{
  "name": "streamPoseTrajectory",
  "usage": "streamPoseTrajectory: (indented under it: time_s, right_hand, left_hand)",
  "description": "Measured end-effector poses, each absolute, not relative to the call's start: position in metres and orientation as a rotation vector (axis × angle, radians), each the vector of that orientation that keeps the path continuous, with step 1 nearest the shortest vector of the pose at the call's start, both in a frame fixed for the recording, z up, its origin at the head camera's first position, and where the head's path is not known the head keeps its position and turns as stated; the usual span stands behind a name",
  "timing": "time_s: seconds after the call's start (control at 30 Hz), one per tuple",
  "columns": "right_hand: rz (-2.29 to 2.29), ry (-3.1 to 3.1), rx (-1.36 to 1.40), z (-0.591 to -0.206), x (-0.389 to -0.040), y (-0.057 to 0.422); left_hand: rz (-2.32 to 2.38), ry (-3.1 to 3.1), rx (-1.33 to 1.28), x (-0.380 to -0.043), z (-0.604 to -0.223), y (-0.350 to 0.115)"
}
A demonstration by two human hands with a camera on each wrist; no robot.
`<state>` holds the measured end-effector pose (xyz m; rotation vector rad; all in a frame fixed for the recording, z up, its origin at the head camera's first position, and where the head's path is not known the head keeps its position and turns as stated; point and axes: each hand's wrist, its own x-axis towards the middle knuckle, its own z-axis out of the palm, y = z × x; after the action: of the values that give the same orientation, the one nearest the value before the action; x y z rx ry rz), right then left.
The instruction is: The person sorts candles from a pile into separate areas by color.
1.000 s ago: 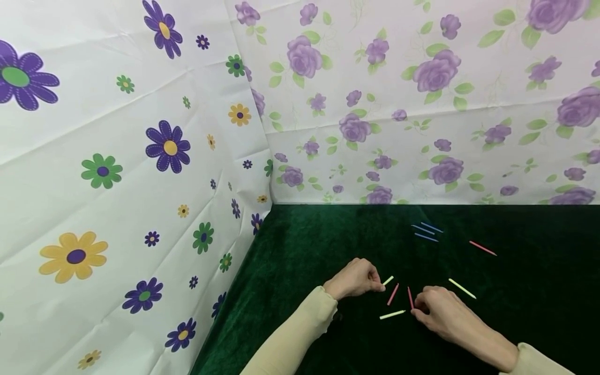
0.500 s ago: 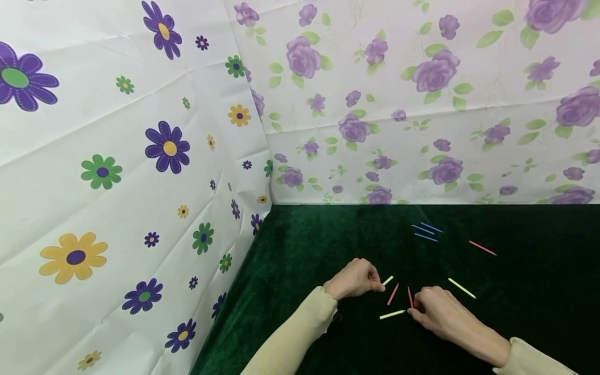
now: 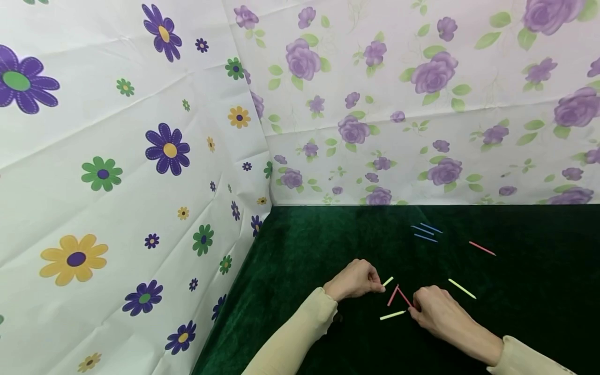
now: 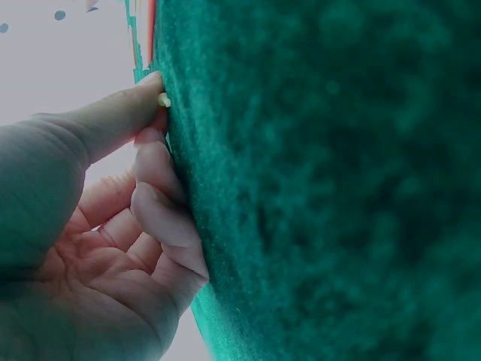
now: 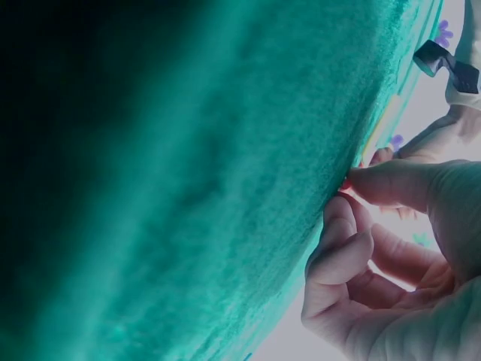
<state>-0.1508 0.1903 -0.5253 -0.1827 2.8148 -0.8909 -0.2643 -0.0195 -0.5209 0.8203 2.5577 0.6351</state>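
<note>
My left hand (image 3: 354, 278) pinches a short yellow stick (image 3: 388, 282) between thumb and forefinger, low over the dark green cloth. In the left wrist view, the yellow stick's end (image 4: 164, 100) pokes out from under the thumb. My right hand (image 3: 440, 315) pinches the near end of a slim red stick (image 3: 405, 297); its far end meets the top of another red stick (image 3: 392, 296), forming a peak. Just below them lies a second yellow stick (image 3: 392, 315) with a narrow tip. Fingers mostly hide the red stick (image 5: 346, 183) in the right wrist view.
Three blue sticks (image 3: 424, 234) lie farther back on the green cloth (image 3: 309, 234). Off to the right are one red stick (image 3: 482, 248) and one yellow stick (image 3: 462, 288). Flower-printed sheets (image 3: 351, 156) rise behind and on the left.
The red stick in my right hand has tilted, its far end swinging left to meet the other red stick. My left hand stays put.
</note>
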Motion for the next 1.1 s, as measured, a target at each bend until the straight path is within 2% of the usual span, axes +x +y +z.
streamPoseTrajectory:
  time_s: [1.1]
  right_hand:
    - [-0.908, 2.757, -0.146, -0.5232, -0.1494, 0.193]
  left_hand:
    - [0.631, 2.551, 0.806, -0.2644, -0.5211, -0.0194]
